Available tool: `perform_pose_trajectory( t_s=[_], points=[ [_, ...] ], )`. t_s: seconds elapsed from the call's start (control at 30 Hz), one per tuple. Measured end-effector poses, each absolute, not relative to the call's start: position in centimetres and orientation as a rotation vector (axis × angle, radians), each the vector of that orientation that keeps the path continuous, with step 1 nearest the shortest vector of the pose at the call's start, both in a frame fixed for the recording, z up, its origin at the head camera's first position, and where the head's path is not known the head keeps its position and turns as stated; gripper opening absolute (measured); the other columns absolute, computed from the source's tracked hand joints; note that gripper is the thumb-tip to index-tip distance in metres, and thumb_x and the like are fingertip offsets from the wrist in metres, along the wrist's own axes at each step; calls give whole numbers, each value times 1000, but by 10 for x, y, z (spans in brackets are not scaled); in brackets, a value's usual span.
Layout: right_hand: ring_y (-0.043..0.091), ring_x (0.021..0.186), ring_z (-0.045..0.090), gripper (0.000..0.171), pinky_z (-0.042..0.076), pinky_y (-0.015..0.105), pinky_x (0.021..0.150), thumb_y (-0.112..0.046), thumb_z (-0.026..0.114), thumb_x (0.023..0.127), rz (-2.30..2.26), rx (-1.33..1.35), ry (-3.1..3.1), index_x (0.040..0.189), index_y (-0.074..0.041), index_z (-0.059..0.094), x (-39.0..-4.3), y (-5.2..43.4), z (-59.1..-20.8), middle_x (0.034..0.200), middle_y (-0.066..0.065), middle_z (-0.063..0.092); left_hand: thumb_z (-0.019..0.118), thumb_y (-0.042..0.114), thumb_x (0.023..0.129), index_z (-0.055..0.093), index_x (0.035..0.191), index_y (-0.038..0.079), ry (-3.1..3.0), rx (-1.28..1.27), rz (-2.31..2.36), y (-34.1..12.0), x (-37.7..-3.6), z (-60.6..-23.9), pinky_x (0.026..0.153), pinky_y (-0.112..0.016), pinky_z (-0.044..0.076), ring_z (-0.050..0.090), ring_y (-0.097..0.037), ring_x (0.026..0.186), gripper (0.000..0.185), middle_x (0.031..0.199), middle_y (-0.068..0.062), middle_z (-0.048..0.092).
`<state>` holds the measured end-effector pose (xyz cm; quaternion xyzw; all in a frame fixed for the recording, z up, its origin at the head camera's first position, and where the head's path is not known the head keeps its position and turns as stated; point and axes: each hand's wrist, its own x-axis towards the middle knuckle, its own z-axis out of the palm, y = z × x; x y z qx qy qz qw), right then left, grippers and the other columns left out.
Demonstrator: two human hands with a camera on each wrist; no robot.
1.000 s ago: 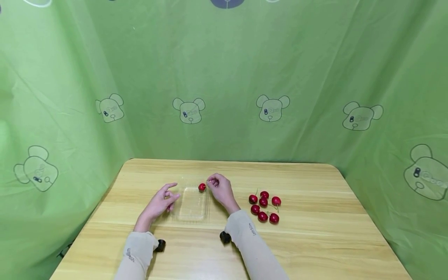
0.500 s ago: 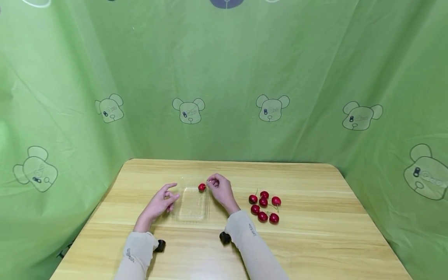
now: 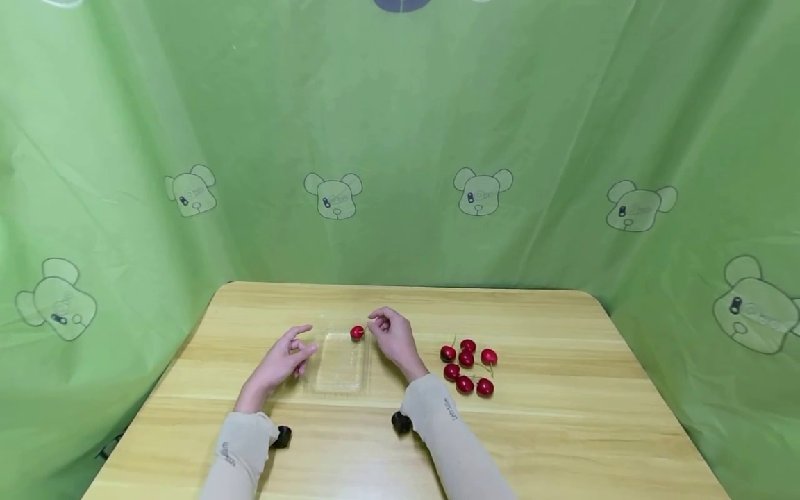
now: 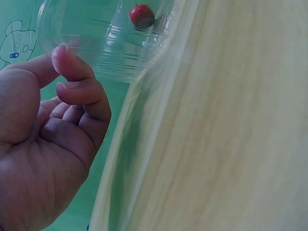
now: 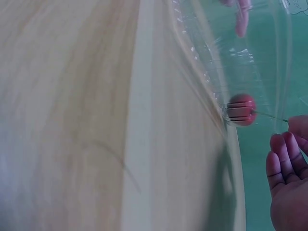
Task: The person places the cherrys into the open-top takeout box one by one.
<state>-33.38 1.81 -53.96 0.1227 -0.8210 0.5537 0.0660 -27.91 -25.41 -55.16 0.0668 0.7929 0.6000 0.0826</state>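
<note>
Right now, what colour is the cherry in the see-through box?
The cherry is red; it shows best in the left wrist view.

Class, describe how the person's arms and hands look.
The pale beige fabric left sleeve and matching right sleeve carry small dark lettering. A small black block shows at each wrist. The left hand and right hand wear no gloves.

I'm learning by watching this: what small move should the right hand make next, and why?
Probably let go of the stem: the right hand appears to pinch its end, while the cherry itself is inside the clear box. Seven other cherries lie on the table, so freeing that hand seems useful.
</note>
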Motion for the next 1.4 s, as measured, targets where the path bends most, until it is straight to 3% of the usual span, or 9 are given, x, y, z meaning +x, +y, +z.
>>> perform_pose_trajectory(
  t_s=[0.3,0.6,1.1,1.4],
  points=[
    [14,83,57,16,51,20,75,-7,70,97,1685,367,-2496,112,-3,72,-332,35,-528,93,6,64,65,22,104,30,160,6,2367,195,1793,-255,-280,-552,56,-24,50,57,-13,63,69,91,-14,60],
    [15,83,57,18,49,19,74,-3,71,96,1626,369,-2490,113,2,71,-326,71,-515,93,10,65,65,22,104,30,160,5,2356,184,1784,-253,-277,-553,56,-24,50,57,-14,63,68,92,-16,60],
    [19,90,61,22,52,20,78,-9,70,98,1437,278,-2566,119,-5,70,-298,168,-501,99,10,68,64,22,104,29,160,4,2359,201,1772,-253,-278,-548,57,-24,50,57,-14,62,68,90,-15,60],
    [19,91,62,25,53,18,79,-9,70,98,1313,196,-2635,122,-1,68,-276,230,-508,100,11,69,64,20,104,30,160,4,2360,185,1780,-252,-276,-547,56,-25,50,56,-13,62,67,90,-15,61]
  ],
)
